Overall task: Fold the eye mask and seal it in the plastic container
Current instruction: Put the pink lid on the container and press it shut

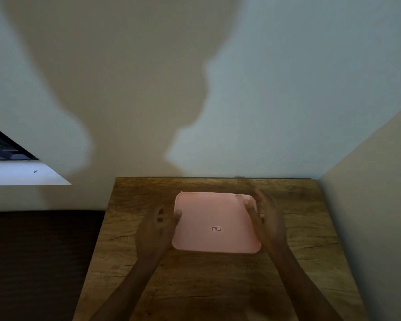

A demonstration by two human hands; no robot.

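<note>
Pink lid sits on the box, flat on the wooden table, near the wall. It looks about square, sticker facing up. My left hand and right hand hold its two sides, thumbs on top. My right hand looks blurry.
</note>
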